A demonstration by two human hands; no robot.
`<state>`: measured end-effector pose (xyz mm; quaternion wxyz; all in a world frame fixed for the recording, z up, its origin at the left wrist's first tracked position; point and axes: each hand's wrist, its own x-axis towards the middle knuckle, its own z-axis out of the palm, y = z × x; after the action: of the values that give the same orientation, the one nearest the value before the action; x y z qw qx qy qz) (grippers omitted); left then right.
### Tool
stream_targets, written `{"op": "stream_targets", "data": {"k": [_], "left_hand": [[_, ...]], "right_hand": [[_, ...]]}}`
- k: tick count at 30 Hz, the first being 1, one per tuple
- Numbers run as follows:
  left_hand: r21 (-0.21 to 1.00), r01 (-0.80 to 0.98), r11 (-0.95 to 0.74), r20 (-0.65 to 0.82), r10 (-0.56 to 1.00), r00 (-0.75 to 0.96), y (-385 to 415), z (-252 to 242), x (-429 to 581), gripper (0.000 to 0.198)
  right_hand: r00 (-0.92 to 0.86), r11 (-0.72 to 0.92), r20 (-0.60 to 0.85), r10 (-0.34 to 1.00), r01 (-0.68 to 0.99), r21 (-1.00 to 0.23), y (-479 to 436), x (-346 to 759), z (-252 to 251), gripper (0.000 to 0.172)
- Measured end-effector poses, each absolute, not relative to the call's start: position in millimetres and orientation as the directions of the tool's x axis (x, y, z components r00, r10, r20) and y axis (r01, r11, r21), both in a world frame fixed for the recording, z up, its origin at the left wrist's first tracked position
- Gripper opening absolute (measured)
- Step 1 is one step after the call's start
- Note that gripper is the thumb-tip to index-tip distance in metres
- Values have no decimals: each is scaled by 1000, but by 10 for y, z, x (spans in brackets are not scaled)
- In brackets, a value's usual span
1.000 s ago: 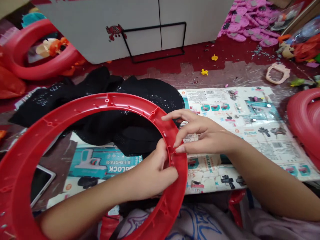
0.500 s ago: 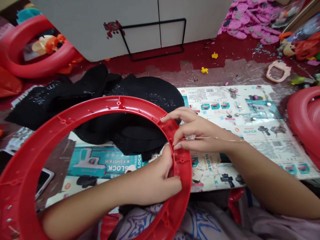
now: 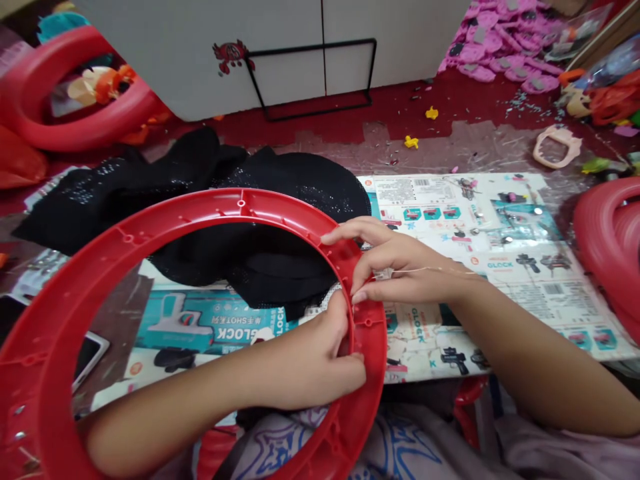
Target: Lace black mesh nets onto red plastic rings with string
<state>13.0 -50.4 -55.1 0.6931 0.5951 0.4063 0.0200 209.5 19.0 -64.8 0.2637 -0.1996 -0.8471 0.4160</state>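
Note:
A large red plastic ring [image 3: 193, 212], its hollow ribbed side with screw posts facing me, is tilted over my lap and the table edge. My left hand [image 3: 305, 367] reaches through its opening and is closed around the right side of the ring, thumb in the channel. Above it, my right hand [image 3: 395, 263] has its index finger stretched onto the ring, while the thumb and another finger pinch together inside the channel. What they pinch is too small to make out. A thin pale strand [image 3: 430, 270] runs over the back of the right hand towards the wrist.
Black cloth [image 3: 295, 180] lies behind the ring on printed cardboard [image 3: 520, 287]. Red rounded ring parts stand at left [image 3: 30, 87] and right [image 3: 610, 247]. A phone-like device [image 3: 93, 353] lies at left. A white panel [image 3: 280, 33], pink parts [image 3: 485, 40] and small yellow pieces [image 3: 411, 142] are farther back.
The fingertips of my right hand have shifted slightly right within the channel. My left hand keeps its hold, and the whole view has moved a little.

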Motion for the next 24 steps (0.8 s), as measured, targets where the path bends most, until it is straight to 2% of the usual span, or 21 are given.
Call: {"op": "stream_targets", "data": {"k": [3, 8, 11, 14, 18, 20, 24], "left_hand": [[834, 474, 281, -548, 519, 656, -497, -543, 118, 56], [850, 431, 303, -527, 525, 669, -490, -528, 133, 67], [860, 408, 305, -509, 544, 667, -493, -536, 144, 66], [849, 397, 350, -529, 580, 620, -502, -566, 148, 65], [792, 352, 499, -606, 568, 557, -516, -608, 155, 63], [795, 341, 501, -601, 576, 555, -519, -624, 157, 59], [795, 376, 477, -606, 590, 533, -517, -642, 157, 50]], "right_hand": [[-767, 585, 299, 568, 120, -802, 198, 2088, -669, 10], [-756, 672, 346, 556, 164, -722, 170, 2088, -661, 10], [-756, 712, 364, 544, 187, -677, 155, 2091, -647, 9], [-735, 691, 348, 581, 220, -688, 143, 2087, -634, 5], [-683, 652, 332, 650, 276, -707, 115, 2070, -611, 5], [-669, 641, 331, 665, 284, -713, 100, 2066, -602, 6], [-704, 729, 414, 577, 215, -650, 87, 2080, -600, 9]]}}
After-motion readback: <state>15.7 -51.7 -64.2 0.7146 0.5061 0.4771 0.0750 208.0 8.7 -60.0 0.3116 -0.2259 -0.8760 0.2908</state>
